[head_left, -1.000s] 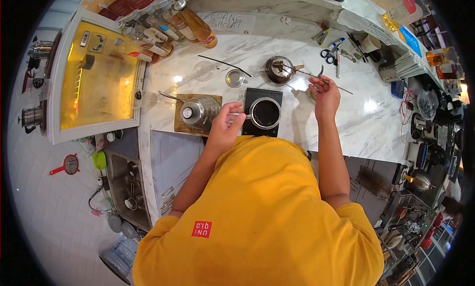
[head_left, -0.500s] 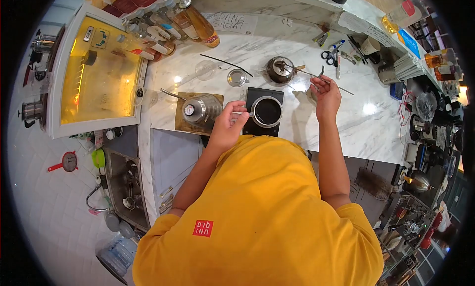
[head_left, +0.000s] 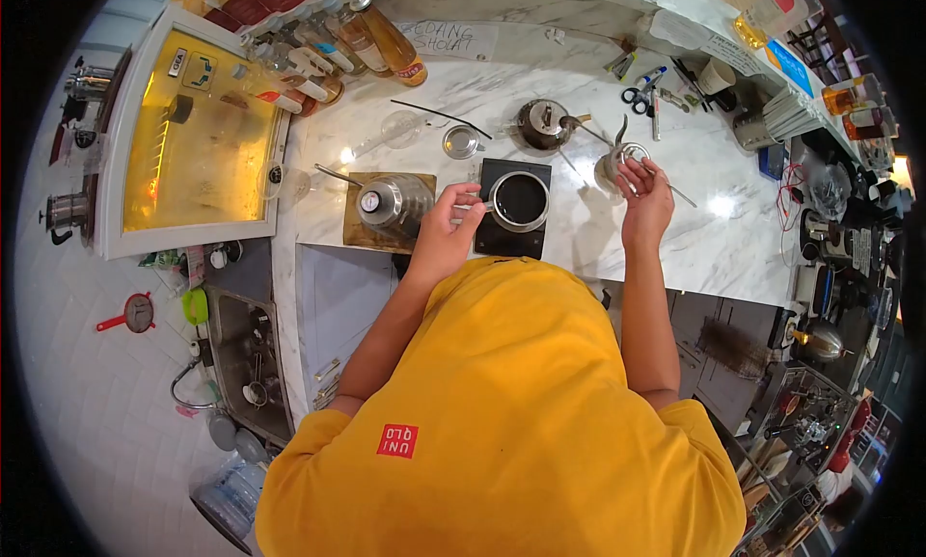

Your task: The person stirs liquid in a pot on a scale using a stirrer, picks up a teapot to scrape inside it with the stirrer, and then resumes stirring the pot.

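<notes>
My left hand (head_left: 450, 231) is closed on the handle of a metal-rimmed cup (head_left: 520, 202) of dark liquid, over a black scale (head_left: 502, 244). Left of that hand, a steel gooseneck kettle (head_left: 390, 202) rests on a wooden board (head_left: 364, 233). My right hand (head_left: 647, 203) has its fingers curled at a small metal pot (head_left: 610, 170) with a thin curved spout; the exact grip is hidden. A round glass pot (head_left: 542, 125) with a metal lid stands behind the cup. Beside it is a small glass cup (head_left: 461, 142).
Bottles (head_left: 386, 38) line the back left by a yellow-lit cabinet (head_left: 198, 137). A long black stick (head_left: 439, 116) lies behind the small glass cup. Scissors (head_left: 637, 100) and pens are at the back right, near a stack of white papers (head_left: 789, 115). A sink (head_left: 241, 364) is at left.
The small metal pot has come upright at my right hand, its top now showing. The cup has shifted slightly with my left hand still at its handle. The camera view has tilted a little.
</notes>
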Demonstrator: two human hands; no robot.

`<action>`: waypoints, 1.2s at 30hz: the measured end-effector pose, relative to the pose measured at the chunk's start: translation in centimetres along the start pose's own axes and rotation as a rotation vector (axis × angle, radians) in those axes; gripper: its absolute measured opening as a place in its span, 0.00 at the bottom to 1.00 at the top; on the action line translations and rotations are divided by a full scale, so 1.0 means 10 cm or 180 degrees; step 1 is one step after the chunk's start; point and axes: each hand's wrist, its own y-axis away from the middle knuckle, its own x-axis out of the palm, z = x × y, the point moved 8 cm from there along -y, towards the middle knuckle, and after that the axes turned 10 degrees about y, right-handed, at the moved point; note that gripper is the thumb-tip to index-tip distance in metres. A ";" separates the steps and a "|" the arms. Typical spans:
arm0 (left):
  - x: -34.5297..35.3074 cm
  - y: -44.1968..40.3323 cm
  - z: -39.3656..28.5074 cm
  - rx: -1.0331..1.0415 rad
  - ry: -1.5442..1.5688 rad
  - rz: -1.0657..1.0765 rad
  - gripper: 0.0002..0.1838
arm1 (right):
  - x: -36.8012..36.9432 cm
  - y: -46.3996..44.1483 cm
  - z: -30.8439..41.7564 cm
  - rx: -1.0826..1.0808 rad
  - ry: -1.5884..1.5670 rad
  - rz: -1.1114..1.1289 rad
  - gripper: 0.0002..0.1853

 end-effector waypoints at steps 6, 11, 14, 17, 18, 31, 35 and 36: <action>0.05 -0.02 -0.10 0.0036 -0.0265 0.0082 0.16 | -0.14 0.73 0.66 -0.0781 0.0524 -0.0411 0.21; 0.09 -0.08 -0.07 0.0031 -0.0609 0.0286 0.13 | -0.06 1.51 1.01 -0.1628 0.0983 -0.0074 0.20; 0.10 -0.15 0.00 0.0294 -0.0782 0.0534 0.13 | 0.22 1.85 1.13 -0.2375 0.1795 0.0033 0.16; 0.08 -0.19 -0.02 0.0435 -0.0910 0.0527 0.14 | 0.43 1.99 1.02 -0.2553 0.2207 0.0161 0.13; 0.07 -0.20 -0.03 0.0494 -0.0928 0.0521 0.14 | 0.48 2.01 0.96 -0.2565 0.2262 0.0212 0.13; 0.12 -0.22 0.02 0.0513 -0.0548 0.0846 0.14 | 0.84 2.33 0.60 -0.2878 0.2882 -0.0094 0.04; 0.12 -0.28 0.08 0.0683 -0.0600 0.0976 0.15 | 0.85 2.42 0.58 -0.3077 0.2868 -0.0215 0.05; 0.12 -0.29 0.09 0.0681 -0.0593 0.1012 0.15 | 0.86 2.45 0.58 -0.3160 0.2859 -0.0246 0.05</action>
